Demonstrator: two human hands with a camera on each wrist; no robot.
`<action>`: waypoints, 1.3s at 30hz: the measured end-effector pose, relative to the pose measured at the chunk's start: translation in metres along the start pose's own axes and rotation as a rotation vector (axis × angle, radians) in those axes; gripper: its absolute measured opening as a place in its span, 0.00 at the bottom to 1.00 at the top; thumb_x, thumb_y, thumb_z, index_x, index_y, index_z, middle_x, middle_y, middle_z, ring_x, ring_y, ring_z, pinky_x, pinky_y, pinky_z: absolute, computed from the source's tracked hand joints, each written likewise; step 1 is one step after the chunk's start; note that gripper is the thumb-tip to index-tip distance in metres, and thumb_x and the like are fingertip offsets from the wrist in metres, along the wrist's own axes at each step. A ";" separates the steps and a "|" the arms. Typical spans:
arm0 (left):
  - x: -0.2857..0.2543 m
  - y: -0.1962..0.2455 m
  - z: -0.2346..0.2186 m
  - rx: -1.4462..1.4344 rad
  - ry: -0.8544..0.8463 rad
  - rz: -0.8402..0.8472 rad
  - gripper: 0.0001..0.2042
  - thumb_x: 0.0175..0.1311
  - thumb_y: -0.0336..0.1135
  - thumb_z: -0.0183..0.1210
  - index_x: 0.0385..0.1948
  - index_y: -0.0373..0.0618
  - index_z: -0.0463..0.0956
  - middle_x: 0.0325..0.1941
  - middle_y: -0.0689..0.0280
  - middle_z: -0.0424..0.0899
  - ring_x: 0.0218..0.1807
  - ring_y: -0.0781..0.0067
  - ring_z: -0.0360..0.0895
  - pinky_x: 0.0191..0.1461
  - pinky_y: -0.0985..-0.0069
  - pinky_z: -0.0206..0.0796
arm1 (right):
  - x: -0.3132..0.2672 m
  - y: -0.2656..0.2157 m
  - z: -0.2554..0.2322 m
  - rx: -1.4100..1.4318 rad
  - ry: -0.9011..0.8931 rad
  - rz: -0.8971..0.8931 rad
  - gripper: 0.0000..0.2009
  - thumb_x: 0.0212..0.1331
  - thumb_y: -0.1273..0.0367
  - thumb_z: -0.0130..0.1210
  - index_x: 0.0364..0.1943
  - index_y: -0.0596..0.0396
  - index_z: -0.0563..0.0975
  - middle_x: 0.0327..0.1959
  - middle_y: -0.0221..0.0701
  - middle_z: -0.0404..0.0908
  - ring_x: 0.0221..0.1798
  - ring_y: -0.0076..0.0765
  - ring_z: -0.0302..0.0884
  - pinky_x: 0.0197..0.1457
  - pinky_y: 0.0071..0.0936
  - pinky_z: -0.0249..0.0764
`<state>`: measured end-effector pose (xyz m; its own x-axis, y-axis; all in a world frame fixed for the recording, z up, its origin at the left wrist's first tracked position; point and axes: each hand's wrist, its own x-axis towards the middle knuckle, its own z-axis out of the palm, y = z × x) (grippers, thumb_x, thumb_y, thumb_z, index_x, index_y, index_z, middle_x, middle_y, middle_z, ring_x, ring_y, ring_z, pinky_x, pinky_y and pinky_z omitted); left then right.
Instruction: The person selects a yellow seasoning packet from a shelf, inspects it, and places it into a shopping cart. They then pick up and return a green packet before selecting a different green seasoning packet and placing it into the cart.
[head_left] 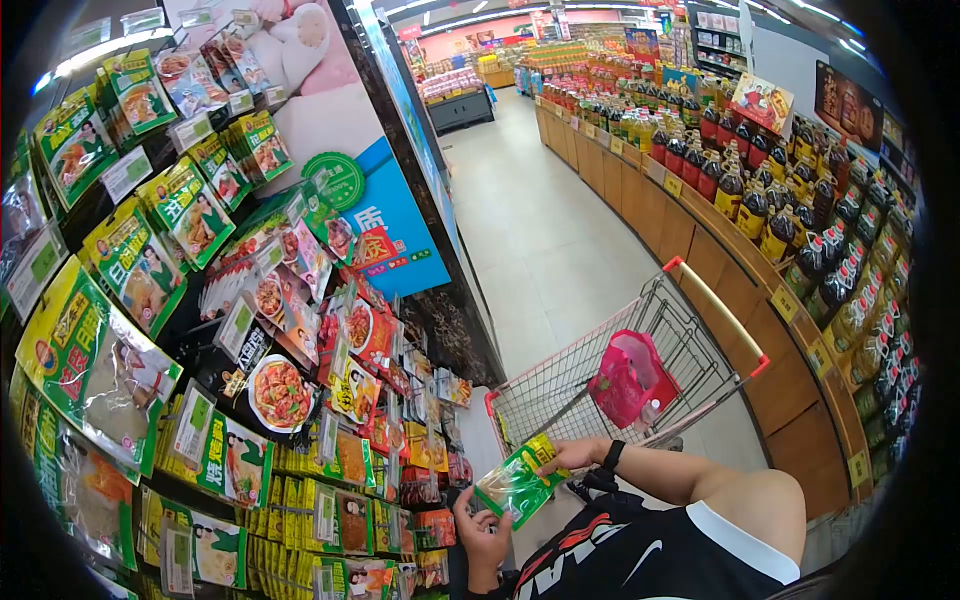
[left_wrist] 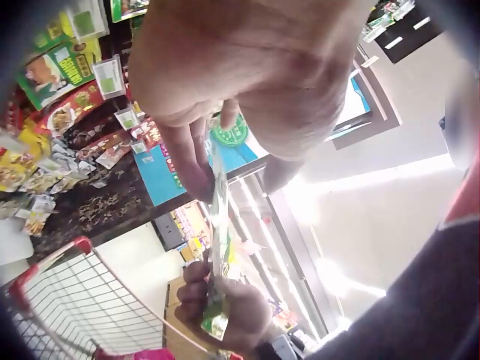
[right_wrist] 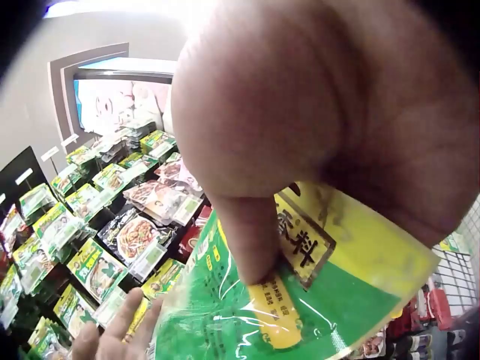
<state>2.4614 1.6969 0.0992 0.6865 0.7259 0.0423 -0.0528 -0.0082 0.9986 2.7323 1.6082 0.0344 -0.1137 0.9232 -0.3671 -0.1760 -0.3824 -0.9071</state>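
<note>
In a supermarket aisle, a person holds a green and yellow seasoning packet (head_left: 518,484) flat between both hands, just above the near edge of a wire shopping cart (head_left: 560,395), angled up as if to read its label. The right hand (head_left: 572,455) pinches the packet's top edge between thumb and fingers, while the left hand (head_left: 482,535) grips its lower end. A rack of hanging sauce packets (head_left: 190,330) fills the left side, and a red bag (head_left: 630,380) lies in the cart.
</note>
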 end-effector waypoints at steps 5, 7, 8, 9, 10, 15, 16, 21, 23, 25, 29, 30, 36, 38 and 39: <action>0.015 -0.027 -0.009 0.047 0.103 -0.064 0.20 0.61 0.31 0.66 0.53 0.34 0.71 0.44 0.59 0.82 0.44 0.71 0.79 0.49 0.74 0.73 | 0.012 -0.002 0.022 -0.080 -0.092 -0.176 0.13 0.64 0.70 0.60 0.51 0.57 0.77 0.42 0.25 0.81 0.44 0.24 0.77 0.51 0.28 0.75; 0.017 -0.041 -0.019 0.150 0.054 -0.113 0.11 0.63 0.33 0.65 0.40 0.35 0.79 0.35 0.62 0.84 0.39 0.75 0.79 0.46 0.75 0.72 | 0.032 0.034 0.009 0.032 -0.136 -0.112 0.12 0.65 0.66 0.59 0.50 0.55 0.78 0.39 0.24 0.82 0.42 0.22 0.77 0.49 0.25 0.75; 0.016 -0.040 -0.020 0.192 0.074 -0.137 0.11 0.63 0.34 0.66 0.38 0.35 0.79 0.33 0.64 0.83 0.37 0.76 0.79 0.44 0.76 0.71 | 0.021 0.012 0.014 0.085 -0.111 -0.051 0.14 0.67 0.64 0.57 0.52 0.55 0.78 0.43 0.26 0.83 0.44 0.22 0.79 0.50 0.25 0.75; 0.020 -0.038 -0.020 0.234 0.086 -0.154 0.11 0.63 0.36 0.66 0.35 0.35 0.80 0.30 0.65 0.83 0.35 0.77 0.79 0.42 0.76 0.70 | 0.021 0.010 0.009 0.065 -0.151 0.014 0.16 0.68 0.63 0.56 0.55 0.56 0.77 0.47 0.28 0.84 0.46 0.24 0.80 0.52 0.26 0.76; 0.022 -0.028 -0.020 0.340 0.073 -0.137 0.13 0.62 0.38 0.67 0.35 0.35 0.80 0.31 0.66 0.84 0.34 0.78 0.78 0.39 0.76 0.70 | 0.021 0.010 0.009 0.110 -0.141 0.031 0.16 0.68 0.63 0.56 0.55 0.57 0.77 0.47 0.28 0.84 0.46 0.24 0.80 0.52 0.27 0.76; 0.022 -0.068 -0.006 0.148 0.144 -0.273 0.13 0.63 0.37 0.67 0.36 0.34 0.79 0.33 0.66 0.84 0.35 0.79 0.79 0.41 0.78 0.71 | 0.016 0.020 -0.003 0.172 -0.123 0.103 0.17 0.69 0.63 0.55 0.56 0.57 0.76 0.47 0.28 0.83 0.46 0.25 0.80 0.53 0.27 0.76; 0.024 -0.075 -0.002 0.124 0.143 -0.296 0.13 0.63 0.36 0.66 0.39 0.34 0.78 0.35 0.65 0.84 0.36 0.78 0.79 0.41 0.78 0.71 | 0.017 0.028 -0.008 0.194 -0.111 0.123 0.17 0.69 0.63 0.55 0.56 0.57 0.76 0.47 0.28 0.83 0.46 0.25 0.80 0.53 0.27 0.76; 0.030 -0.100 0.017 0.023 0.227 -0.466 0.16 0.65 0.28 0.62 0.51 0.37 0.69 0.50 0.60 0.79 0.46 0.75 0.79 0.49 0.79 0.71 | 0.022 0.059 -0.054 0.375 0.232 0.102 0.14 0.70 0.67 0.52 0.55 0.57 0.74 0.47 0.30 0.82 0.47 0.28 0.80 0.51 0.30 0.78; 0.031 -0.112 0.009 0.013 0.182 -0.521 0.14 0.66 0.26 0.59 0.51 0.38 0.70 0.50 0.61 0.78 0.46 0.75 0.78 0.51 0.80 0.70 | 0.038 0.085 -0.086 0.639 0.463 0.089 0.13 0.71 0.69 0.50 0.55 0.58 0.74 0.48 0.33 0.81 0.48 0.30 0.80 0.50 0.32 0.78; 0.034 -0.125 -0.001 0.025 0.110 -0.541 0.13 0.67 0.26 0.58 0.50 0.38 0.70 0.48 0.62 0.79 0.45 0.76 0.78 0.51 0.80 0.70 | 0.057 0.094 -0.108 0.742 0.763 0.111 0.13 0.71 0.70 0.48 0.55 0.60 0.74 0.48 0.36 0.81 0.47 0.33 0.80 0.50 0.34 0.78; 0.058 -0.110 0.000 0.092 0.078 -0.657 0.09 0.68 0.26 0.55 0.47 0.39 0.72 0.45 0.65 0.79 0.44 0.79 0.77 0.51 0.81 0.69 | 0.113 0.166 -0.157 0.575 0.800 0.253 0.13 0.72 0.69 0.46 0.54 0.61 0.74 0.43 0.37 0.81 0.42 0.36 0.80 0.46 0.39 0.78; 0.064 -0.112 0.000 0.117 0.085 -0.675 0.08 0.68 0.25 0.54 0.47 0.38 0.72 0.44 0.66 0.79 0.44 0.80 0.77 0.51 0.81 0.69 | 0.128 0.171 -0.161 0.520 0.790 0.313 0.13 0.72 0.68 0.45 0.53 0.61 0.74 0.41 0.36 0.81 0.41 0.36 0.80 0.45 0.38 0.78; 0.081 -0.123 0.020 0.267 0.061 -0.799 0.08 0.69 0.29 0.55 0.48 0.42 0.74 0.45 0.67 0.81 0.44 0.79 0.77 0.50 0.80 0.68 | 0.221 0.235 -0.194 0.299 0.657 0.398 0.16 0.68 0.67 0.43 0.53 0.61 0.73 0.34 0.42 0.79 0.33 0.42 0.78 0.32 0.39 0.75; 0.085 -0.121 0.034 0.353 -0.015 -0.870 0.08 0.69 0.31 0.57 0.47 0.42 0.75 0.44 0.67 0.81 0.44 0.80 0.76 0.51 0.80 0.67 | 0.243 0.242 -0.201 0.189 0.628 0.377 0.18 0.66 0.66 0.44 0.57 0.59 0.72 0.39 0.52 0.81 0.40 0.52 0.81 0.38 0.46 0.77; 0.078 -0.129 0.038 0.340 -0.014 -0.833 0.10 0.66 0.29 0.59 0.47 0.41 0.75 0.42 0.65 0.81 0.41 0.79 0.77 0.47 0.79 0.70 | 0.249 0.233 -0.205 0.130 0.633 0.365 0.19 0.66 0.66 0.44 0.57 0.60 0.72 0.40 0.53 0.80 0.40 0.54 0.80 0.38 0.46 0.77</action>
<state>2.5491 1.7281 -0.0246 0.4153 0.5789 -0.7017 0.6820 0.3124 0.6613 2.8634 1.7570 -0.3102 0.3911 0.5669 -0.7250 -0.3541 -0.6345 -0.6871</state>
